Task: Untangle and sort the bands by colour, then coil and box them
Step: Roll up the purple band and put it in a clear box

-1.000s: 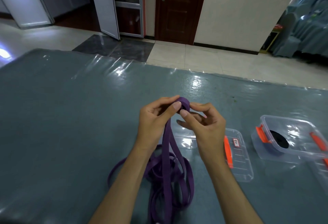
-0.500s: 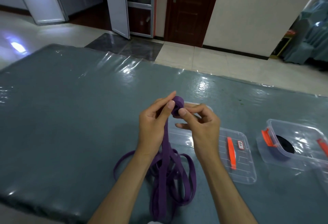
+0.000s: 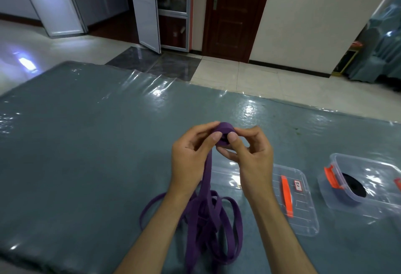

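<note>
A purple band (image 3: 204, 215) lies in loose loops on the grey table, near the front edge between my forearms. One strand runs up from the pile to a small coil of the purple band (image 3: 224, 131) held above the table. My left hand (image 3: 191, 154) and my right hand (image 3: 249, 156) both pinch this coil with thumbs and fingertips. A clear box (image 3: 368, 200) at the right has orange clips and holds a black coiled band (image 3: 353, 184). Its clear lid (image 3: 303, 213) with an orange clip lies flat just right of my right wrist.
The table (image 3: 86, 154) is covered in shiny clear plastic. Beyond its far edge is tiled floor, a dark wooden door and open white doors. Draped blue cloth stands at the far right.
The purple coil between my fingers has grown a little thicker as the hands turn it. The camera has tilted up and shifted, showing more of the room.
</note>
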`<action>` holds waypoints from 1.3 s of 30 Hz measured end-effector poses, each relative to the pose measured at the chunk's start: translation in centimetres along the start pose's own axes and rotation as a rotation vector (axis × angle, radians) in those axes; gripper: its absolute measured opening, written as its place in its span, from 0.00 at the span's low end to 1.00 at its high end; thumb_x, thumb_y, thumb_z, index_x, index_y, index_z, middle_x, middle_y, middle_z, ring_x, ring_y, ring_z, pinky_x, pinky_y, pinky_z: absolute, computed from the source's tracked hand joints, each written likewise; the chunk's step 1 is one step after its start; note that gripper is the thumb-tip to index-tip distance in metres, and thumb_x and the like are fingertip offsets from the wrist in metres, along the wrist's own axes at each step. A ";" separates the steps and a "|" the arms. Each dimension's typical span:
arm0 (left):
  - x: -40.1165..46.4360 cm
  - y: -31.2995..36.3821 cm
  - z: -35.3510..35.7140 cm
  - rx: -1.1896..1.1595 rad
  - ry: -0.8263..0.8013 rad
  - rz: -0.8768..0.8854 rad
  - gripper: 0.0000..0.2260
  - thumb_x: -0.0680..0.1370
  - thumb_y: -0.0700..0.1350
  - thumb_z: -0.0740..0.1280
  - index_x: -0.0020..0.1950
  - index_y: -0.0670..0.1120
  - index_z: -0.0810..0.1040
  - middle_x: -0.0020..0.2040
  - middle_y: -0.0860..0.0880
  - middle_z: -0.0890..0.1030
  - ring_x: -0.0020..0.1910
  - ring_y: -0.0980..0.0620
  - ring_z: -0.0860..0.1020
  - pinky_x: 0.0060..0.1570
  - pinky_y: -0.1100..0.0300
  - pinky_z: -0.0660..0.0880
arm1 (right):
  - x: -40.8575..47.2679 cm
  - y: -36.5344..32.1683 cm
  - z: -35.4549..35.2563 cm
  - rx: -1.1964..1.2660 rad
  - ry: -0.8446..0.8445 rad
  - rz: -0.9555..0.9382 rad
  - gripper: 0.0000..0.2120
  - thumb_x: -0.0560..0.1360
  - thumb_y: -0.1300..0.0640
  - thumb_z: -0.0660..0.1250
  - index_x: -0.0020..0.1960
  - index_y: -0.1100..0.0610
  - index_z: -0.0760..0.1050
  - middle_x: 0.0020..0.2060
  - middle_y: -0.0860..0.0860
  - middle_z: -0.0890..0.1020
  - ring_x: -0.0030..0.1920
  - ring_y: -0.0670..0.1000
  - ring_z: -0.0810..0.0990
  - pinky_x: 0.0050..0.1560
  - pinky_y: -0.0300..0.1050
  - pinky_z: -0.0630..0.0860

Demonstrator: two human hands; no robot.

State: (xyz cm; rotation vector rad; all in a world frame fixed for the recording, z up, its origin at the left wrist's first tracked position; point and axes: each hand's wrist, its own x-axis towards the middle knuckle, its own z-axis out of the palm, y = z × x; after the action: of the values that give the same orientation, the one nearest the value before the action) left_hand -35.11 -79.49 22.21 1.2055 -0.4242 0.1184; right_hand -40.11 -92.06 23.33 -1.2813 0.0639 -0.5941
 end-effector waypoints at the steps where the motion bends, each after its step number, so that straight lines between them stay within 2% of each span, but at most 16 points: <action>1: 0.1 0.1 0.1 -0.016 0.031 -0.017 0.11 0.78 0.49 0.76 0.59 0.58 0.86 0.56 0.50 0.87 0.58 0.50 0.86 0.57 0.62 0.80 | 0.1 0.0 0.1 -0.021 0.008 -0.022 0.10 0.77 0.59 0.74 0.54 0.62 0.78 0.49 0.60 0.85 0.47 0.61 0.89 0.46 0.51 0.87; 4: 0.0 -0.3 0.0 0.003 0.021 -0.006 0.10 0.80 0.53 0.74 0.61 0.57 0.85 0.58 0.49 0.86 0.60 0.48 0.85 0.57 0.63 0.79 | 0.2 0.2 0.6 -0.027 0.026 -0.071 0.10 0.79 0.60 0.74 0.59 0.59 0.80 0.51 0.61 0.83 0.47 0.60 0.89 0.47 0.53 0.87; 7: 0.0 -0.7 -0.2 0.053 -0.025 0.007 0.12 0.82 0.52 0.71 0.65 0.55 0.84 0.59 0.49 0.84 0.61 0.47 0.84 0.58 0.63 0.78 | -0.3 0.7 0.8 -0.016 0.044 -0.043 0.07 0.79 0.58 0.73 0.57 0.56 0.81 0.53 0.55 0.87 0.50 0.58 0.89 0.44 0.49 0.86; 9: 0.0 -0.7 -0.4 0.068 -0.004 0.009 0.10 0.82 0.52 0.71 0.63 0.56 0.85 0.57 0.50 0.85 0.59 0.48 0.84 0.57 0.63 0.79 | -0.5 0.9 0.5 -0.133 0.043 -0.048 0.06 0.77 0.56 0.75 0.53 0.52 0.82 0.55 0.51 0.87 0.51 0.54 0.88 0.41 0.44 0.85; 11: -0.1 -0.5 -0.3 0.032 0.043 0.021 0.07 0.81 0.51 0.73 0.58 0.56 0.85 0.55 0.50 0.87 0.57 0.50 0.86 0.55 0.64 0.80 | -0.3 0.9 0.0 -0.210 0.028 -0.065 0.07 0.75 0.55 0.77 0.52 0.51 0.82 0.54 0.50 0.87 0.54 0.52 0.86 0.46 0.49 0.86; 13: -0.1 -0.4 -0.1 -0.005 0.090 0.024 0.06 0.78 0.50 0.77 0.53 0.55 0.84 0.51 0.49 0.87 0.53 0.50 0.87 0.53 0.64 0.81 | 0.0 0.7 -0.5 -0.193 0.005 -0.078 0.09 0.76 0.58 0.77 0.54 0.52 0.82 0.52 0.52 0.86 0.56 0.54 0.86 0.54 0.56 0.86; 16: -0.6 -0.6 0.7 -0.068 0.109 -0.003 0.06 0.77 0.51 0.77 0.53 0.55 0.85 0.53 0.47 0.87 0.56 0.47 0.86 0.56 0.59 0.81 | 0.2 0.2 -0.6 -0.169 0.048 -0.133 0.13 0.77 0.61 0.77 0.60 0.52 0.82 0.54 0.53 0.87 0.55 0.56 0.87 0.54 0.54 0.86; 18: -0.8 -0.5 1.1 -0.085 0.068 -0.018 0.06 0.79 0.49 0.76 0.55 0.56 0.86 0.57 0.47 0.87 0.60 0.47 0.85 0.60 0.59 0.80 | -0.1 0.1 -0.3 -0.073 0.101 -0.135 0.09 0.77 0.63 0.76 0.57 0.55 0.84 0.53 0.55 0.88 0.55 0.57 0.88 0.52 0.53 0.86; 20: -0.7 -0.1 1.2 -0.087 0.039 -0.006 0.07 0.80 0.49 0.75 0.58 0.56 0.86 0.59 0.48 0.87 0.61 0.48 0.85 0.60 0.62 0.80 | -0.4 0.1 -0.3 -0.012 0.079 -0.110 0.06 0.77 0.66 0.76 0.52 0.62 0.81 0.54 0.58 0.87 0.56 0.59 0.88 0.53 0.56 0.86; 23: -0.7 0.4 1.1 -0.049 0.005 0.026 0.08 0.80 0.47 0.74 0.59 0.55 0.87 0.57 0.49 0.88 0.59 0.49 0.86 0.59 0.63 0.80 | -0.6 -0.2 -0.7 -0.020 0.026 -0.087 0.10 0.75 0.69 0.75 0.47 0.69 0.74 0.52 0.58 0.88 0.53 0.58 0.88 0.51 0.48 0.86; 27: -1.2 0.3 1.6 -0.075 0.044 0.023 0.08 0.79 0.48 0.75 0.58 0.54 0.86 0.56 0.47 0.87 0.58 0.48 0.86 0.57 0.62 0.80 | -0.4 -0.9 -1.2 -0.112 0.063 -0.139 0.12 0.74 0.64 0.78 0.56 0.59 0.83 0.50 0.56 0.88 0.52 0.57 0.88 0.54 0.50 0.85; 30: -1.3 0.5 1.9 -0.118 -0.047 -0.013 0.10 0.81 0.51 0.73 0.61 0.56 0.86 0.60 0.49 0.86 0.63 0.49 0.84 0.61 0.62 0.78 | -0.8 -0.8 -1.0 -0.070 0.144 -0.180 0.10 0.74 0.59 0.79 0.54 0.54 0.86 0.51 0.55 0.88 0.54 0.57 0.88 0.55 0.52 0.85; 33: -1.3 0.7 1.9 -0.113 -0.054 -0.003 0.10 0.80 0.48 0.75 0.60 0.54 0.86 0.59 0.47 0.87 0.61 0.47 0.85 0.60 0.61 0.80 | -1.0 -1.0 -1.4 -0.054 0.080 -0.199 0.07 0.73 0.59 0.79 0.48 0.56 0.82 0.52 0.54 0.88 0.55 0.58 0.87 0.52 0.51 0.85; 35: -1.4 0.8 1.9 -0.109 -0.015 0.041 0.08 0.78 0.45 0.77 0.56 0.51 0.87 0.55 0.46 0.88 0.57 0.46 0.86 0.57 0.60 0.82 | -0.7 -1.4 -2.2 -0.096 -0.004 -0.158 0.12 0.72 0.59 0.79 0.44 0.58 0.76 0.52 0.55 0.88 0.54 0.59 0.87 0.51 0.55 0.86; 37: -1.6 0.7 2.0 -0.127 0.012 0.046 0.06 0.76 0.44 0.78 0.53 0.49 0.88 0.55 0.45 0.88 0.57 0.46 0.86 0.57 0.60 0.81 | -0.5 -1.9 -2.7 -0.110 -0.050 -0.099 0.12 0.72 0.58 0.80 0.47 0.58 0.77 0.49 0.58 0.88 0.51 0.61 0.88 0.50 0.63 0.86; 39: -1.8 0.7 2.2 -0.141 -0.004 0.009 0.07 0.76 0.45 0.78 0.54 0.50 0.89 0.56 0.46 0.87 0.59 0.47 0.85 0.59 0.61 0.80 | -0.5 -2.4 -2.6 -0.085 -0.033 -0.107 0.13 0.73 0.58 0.80 0.55 0.54 0.82 0.49 0.58 0.87 0.50 0.59 0.88 0.49 0.59 0.86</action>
State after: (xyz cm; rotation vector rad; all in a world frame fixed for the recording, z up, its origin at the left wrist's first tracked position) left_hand -37.56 -81.04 22.78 1.0658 -0.4347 0.0925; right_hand -42.42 -94.49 24.57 -1.3833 -0.0070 -0.6681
